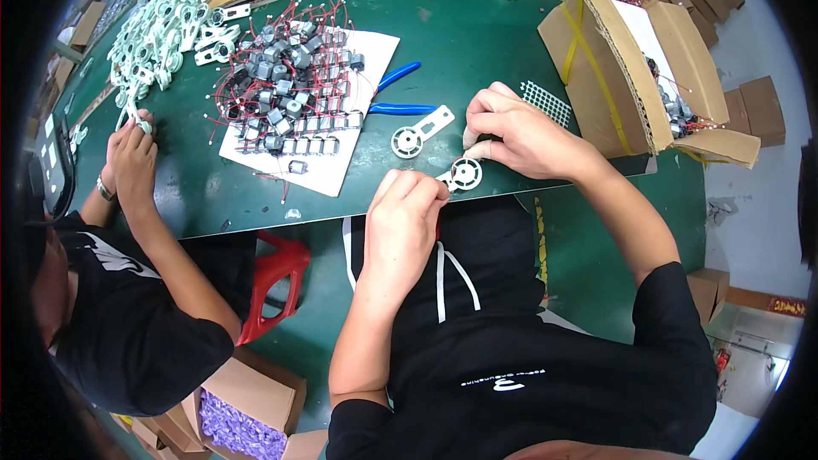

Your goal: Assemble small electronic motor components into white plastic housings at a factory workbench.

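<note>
Head view: your left hand sits at 8 o'clock of the white ring part, knuckles up and fingers curled under, with its thumb and fingers clamped on the part's short arm. Your left forearm rises steeply to it from between 6 and 7 o'clock. Your right hand is at 2 o'clock of the part, back of the hand upward and wrist bent, its forefinger and thumb drawn close at the ring's upper rim; you cannot tell from this view whether they pinch anything. Your right forearm slants in from between 4 and 5 o'clock.

The ring part is just above the near edge of the green table, between your 2 hands. Around it, another white part lies at 10 o'clock, its arm pointing to 1 o'clock. Blue-handled pliers rest at 11 o'clock, and farther out at 10 o'clock, small grey motors with red wires cover a white sheet. An open cardboard box stands at 2 o'clock.
</note>
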A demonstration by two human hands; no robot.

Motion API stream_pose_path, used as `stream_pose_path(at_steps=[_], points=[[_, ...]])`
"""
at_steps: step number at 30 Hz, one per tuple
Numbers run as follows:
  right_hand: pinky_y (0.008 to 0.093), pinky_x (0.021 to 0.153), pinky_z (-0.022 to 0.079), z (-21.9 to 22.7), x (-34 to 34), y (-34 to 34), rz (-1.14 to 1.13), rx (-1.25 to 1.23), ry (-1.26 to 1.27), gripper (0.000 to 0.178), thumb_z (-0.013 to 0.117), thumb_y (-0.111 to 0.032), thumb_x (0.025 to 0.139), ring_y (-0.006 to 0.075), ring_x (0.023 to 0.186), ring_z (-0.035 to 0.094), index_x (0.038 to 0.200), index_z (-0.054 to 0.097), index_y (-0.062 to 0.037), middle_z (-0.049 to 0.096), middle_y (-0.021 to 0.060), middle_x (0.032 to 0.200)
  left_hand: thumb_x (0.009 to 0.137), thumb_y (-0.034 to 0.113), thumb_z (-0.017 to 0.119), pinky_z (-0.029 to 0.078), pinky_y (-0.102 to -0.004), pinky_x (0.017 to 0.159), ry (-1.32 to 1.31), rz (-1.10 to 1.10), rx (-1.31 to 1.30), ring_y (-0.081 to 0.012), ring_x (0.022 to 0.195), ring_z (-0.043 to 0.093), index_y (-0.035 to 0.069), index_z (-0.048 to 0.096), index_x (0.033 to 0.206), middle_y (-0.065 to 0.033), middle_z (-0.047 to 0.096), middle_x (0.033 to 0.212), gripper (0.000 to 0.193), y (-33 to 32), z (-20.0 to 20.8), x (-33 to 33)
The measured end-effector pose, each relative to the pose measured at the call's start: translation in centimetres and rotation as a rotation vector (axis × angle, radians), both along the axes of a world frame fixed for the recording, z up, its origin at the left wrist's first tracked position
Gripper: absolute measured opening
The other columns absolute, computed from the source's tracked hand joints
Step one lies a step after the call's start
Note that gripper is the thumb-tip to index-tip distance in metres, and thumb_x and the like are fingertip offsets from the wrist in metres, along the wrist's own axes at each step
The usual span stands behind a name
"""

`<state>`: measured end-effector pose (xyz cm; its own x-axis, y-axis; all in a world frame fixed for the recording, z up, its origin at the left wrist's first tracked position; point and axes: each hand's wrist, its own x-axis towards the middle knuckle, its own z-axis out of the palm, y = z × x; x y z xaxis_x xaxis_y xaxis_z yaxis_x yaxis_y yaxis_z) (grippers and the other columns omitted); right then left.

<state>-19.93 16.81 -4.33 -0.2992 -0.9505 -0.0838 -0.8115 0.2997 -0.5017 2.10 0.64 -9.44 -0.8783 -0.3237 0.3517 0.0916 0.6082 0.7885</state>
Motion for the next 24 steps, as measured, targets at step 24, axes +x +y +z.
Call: stream_pose_path(at_steps=[24], points=[[0.0474,0.112,0.051,1.1,-0.5,1.8,0.178,0.114,-0.018,0.028,0.09,-0.01,0.097,0.0371,0.125,0.058,0.115,0.069,-0.0032,0.064,0.0125,0.122,0.092,-0.001,0.084,0.057,-0.0478,0.091,-0.058,-0.063,-0.2,-0.0359,0.099,0.069,0.005,0.074,0.098,-0.0105,0.071,0.1,0.013,0.0,0.5,-0.3]])
